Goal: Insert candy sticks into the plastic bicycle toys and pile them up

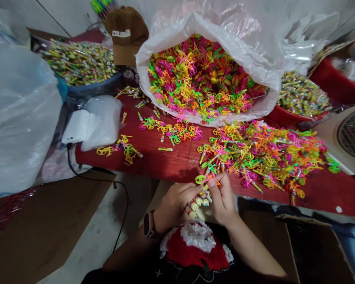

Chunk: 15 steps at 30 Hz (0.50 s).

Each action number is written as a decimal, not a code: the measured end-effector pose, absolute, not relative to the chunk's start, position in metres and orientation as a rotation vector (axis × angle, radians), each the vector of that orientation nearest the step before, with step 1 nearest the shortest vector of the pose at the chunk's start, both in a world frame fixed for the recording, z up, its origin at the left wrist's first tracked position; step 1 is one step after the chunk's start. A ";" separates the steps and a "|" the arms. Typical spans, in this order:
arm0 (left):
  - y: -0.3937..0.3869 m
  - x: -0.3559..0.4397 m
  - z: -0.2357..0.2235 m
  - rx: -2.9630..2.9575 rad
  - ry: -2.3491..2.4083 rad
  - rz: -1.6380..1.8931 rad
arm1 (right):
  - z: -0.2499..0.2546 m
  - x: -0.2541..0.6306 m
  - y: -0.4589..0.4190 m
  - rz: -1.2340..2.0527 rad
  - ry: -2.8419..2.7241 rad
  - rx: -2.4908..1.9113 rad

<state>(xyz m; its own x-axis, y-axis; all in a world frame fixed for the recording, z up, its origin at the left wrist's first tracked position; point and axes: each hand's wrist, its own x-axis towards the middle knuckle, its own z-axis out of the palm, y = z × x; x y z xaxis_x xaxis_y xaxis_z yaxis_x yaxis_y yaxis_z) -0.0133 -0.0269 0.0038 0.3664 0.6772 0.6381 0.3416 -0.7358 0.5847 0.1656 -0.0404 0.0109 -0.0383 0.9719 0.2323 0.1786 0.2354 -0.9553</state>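
My left hand is closed around a small bunch of wrapped candy sticks just below the red table's front edge. My right hand pinches a green plastic toy bicycle against the top of one stick. Both hands meet in front of my chest. A watch sits on my left wrist. Right above my hands lies a heap of colourful plastic bicycles, several with candy sticks on them.
A big white plastic bag full of loose bicycles lies open at the table's back. Bowls of wrapped candy sticks stand back left and right. A brown cap, a white charger with cable, cardboard boxes below.
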 end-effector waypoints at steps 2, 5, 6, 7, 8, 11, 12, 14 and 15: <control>-0.025 -0.014 0.002 2.248 0.892 1.290 | 0.012 0.160 -0.038 0.943 -1.468 -1.165; -0.022 -0.014 -0.004 2.053 1.014 1.256 | 0.022 0.160 -0.020 0.950 -1.569 -1.255; -0.022 -0.014 -0.006 1.954 1.081 1.240 | 0.028 0.165 -0.009 0.942 -1.616 -1.278; -0.021 -0.015 -0.008 1.847 1.151 1.228 | 0.035 0.174 0.003 0.916 -1.655 -1.297; -0.020 -0.015 -0.010 1.737 1.218 1.221 | 0.043 0.186 0.017 0.864 -1.679 -1.321; -0.016 -0.020 -0.014 1.424 1.371 1.255 | 0.070 0.229 0.058 0.587 -1.613 -1.534; -0.014 -0.021 -0.016 1.328 1.394 1.292 | 0.079 0.240 0.070 0.453 -1.624 -1.648; -0.009 -0.023 -0.019 1.146 1.371 1.368 | 0.091 0.247 0.087 0.053 -1.630 -1.799; -0.006 -0.023 -0.021 1.058 1.326 1.398 | 0.094 0.242 0.094 -0.137 -1.631 -1.806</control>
<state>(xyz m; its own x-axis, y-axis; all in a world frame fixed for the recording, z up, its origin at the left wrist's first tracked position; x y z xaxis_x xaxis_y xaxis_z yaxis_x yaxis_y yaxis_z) -0.0235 -0.0059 -0.0211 -0.2196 0.9756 -0.0026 -0.0537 -0.0094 0.9985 0.2418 0.0936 0.0943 0.2054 0.8375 0.5064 0.9100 0.0269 -0.4137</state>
